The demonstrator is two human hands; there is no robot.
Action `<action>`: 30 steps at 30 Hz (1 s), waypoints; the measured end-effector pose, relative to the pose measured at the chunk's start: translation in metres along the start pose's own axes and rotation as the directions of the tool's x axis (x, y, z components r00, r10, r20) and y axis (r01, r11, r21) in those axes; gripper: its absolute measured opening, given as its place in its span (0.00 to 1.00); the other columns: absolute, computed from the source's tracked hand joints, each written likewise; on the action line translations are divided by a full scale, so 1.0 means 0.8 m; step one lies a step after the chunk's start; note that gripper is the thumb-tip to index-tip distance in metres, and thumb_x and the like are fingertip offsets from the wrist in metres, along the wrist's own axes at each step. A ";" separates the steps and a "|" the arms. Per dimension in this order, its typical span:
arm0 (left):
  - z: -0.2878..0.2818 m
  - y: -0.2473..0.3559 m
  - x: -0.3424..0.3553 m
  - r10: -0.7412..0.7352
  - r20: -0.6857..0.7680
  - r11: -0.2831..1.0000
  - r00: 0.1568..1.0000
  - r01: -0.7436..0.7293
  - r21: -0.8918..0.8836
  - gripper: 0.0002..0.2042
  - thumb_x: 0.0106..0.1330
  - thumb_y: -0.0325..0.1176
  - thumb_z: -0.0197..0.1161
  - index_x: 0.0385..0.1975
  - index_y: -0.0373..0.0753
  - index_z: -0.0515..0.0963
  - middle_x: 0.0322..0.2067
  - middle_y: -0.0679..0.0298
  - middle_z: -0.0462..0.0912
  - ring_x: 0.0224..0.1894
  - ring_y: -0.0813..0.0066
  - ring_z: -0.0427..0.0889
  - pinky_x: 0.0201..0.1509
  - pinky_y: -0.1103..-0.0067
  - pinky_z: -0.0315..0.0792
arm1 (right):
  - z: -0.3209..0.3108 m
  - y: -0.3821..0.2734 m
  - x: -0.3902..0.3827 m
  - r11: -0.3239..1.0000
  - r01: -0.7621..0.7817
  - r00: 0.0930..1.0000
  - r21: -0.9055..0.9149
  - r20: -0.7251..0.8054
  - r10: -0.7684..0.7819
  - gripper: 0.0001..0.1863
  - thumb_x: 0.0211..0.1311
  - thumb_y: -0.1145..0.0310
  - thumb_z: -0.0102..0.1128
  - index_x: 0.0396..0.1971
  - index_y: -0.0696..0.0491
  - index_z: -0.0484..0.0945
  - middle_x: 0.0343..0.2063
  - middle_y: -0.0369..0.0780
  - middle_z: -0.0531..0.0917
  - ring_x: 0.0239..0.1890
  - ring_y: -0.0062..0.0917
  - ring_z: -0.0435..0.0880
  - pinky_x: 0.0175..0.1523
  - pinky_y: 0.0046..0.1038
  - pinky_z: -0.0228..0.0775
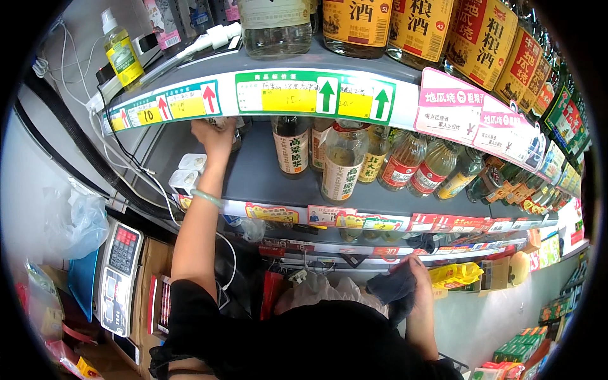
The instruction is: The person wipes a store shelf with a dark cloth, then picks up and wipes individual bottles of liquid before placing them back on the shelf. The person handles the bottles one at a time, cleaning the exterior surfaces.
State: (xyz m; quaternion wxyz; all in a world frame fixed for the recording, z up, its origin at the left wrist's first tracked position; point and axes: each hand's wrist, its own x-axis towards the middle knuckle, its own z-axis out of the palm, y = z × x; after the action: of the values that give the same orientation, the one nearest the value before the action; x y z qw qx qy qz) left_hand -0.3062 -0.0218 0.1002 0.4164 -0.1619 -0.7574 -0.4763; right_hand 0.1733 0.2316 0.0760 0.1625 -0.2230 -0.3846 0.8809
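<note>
My left hand (214, 135), a pale green bangle (206, 198) on its wrist, reaches in under the upper shelf's edge. Its fingers close round a bottle (237, 140), which the hand and the price strip mostly hide. In my right hand (420, 285) hangs a crumpled dark grey cloth (392, 290), below the shelves. To the right of my left hand, clear bottles with white labels stand upright, among them one farther back (291, 149) and one nearer the front edge (342, 166).
More bottles (400, 161) line the middle shelf to the right. Large bottles (356, 25) fill the upper shelf, above a price strip (310, 95). White plug adapters (187, 174) and loose cables sit by my left wrist. A scale (118, 278) stands at the lower left.
</note>
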 end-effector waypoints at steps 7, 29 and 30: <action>-0.022 0.147 -0.090 0.081 0.241 0.913 0.967 0.025 -0.406 0.29 0.66 0.39 0.58 0.59 0.26 0.56 0.56 0.47 0.62 0.60 0.58 0.62 0.67 0.67 0.54 | -0.006 0.007 0.004 0.999 -0.037 0.999 0.009 -0.018 0.037 0.11 0.67 0.63 0.51 0.39 0.56 0.72 0.32 0.48 0.82 0.35 0.33 0.84 0.40 0.30 0.78; -0.153 0.209 -0.145 -0.329 0.581 0.697 0.744 0.607 -0.382 0.25 0.51 0.21 0.69 0.46 0.36 0.62 0.38 0.62 0.77 0.40 0.77 0.78 0.45 0.79 0.74 | 0.013 0.035 0.008 0.767 -0.484 0.874 0.420 0.267 0.406 0.20 0.61 0.62 0.52 0.50 0.58 0.72 0.42 0.44 0.82 0.44 0.34 0.82 0.53 0.35 0.74; -0.172 0.213 -0.155 -0.337 0.595 0.691 0.729 0.621 -0.370 0.26 0.50 0.20 0.68 0.46 0.36 0.62 0.38 0.63 0.76 0.40 0.77 0.78 0.45 0.79 0.74 | 0.012 0.039 0.009 0.759 -0.501 0.861 0.416 0.330 0.388 0.21 0.60 0.63 0.52 0.51 0.58 0.71 0.44 0.44 0.81 0.46 0.35 0.81 0.55 0.37 0.73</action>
State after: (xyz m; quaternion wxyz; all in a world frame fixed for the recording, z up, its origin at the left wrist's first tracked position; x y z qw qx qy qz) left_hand -0.0570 -0.0368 0.1301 0.0049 -0.1756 -0.6821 -0.7099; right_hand 0.1588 0.2091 0.0565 -0.0461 -0.1593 -0.1008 0.9810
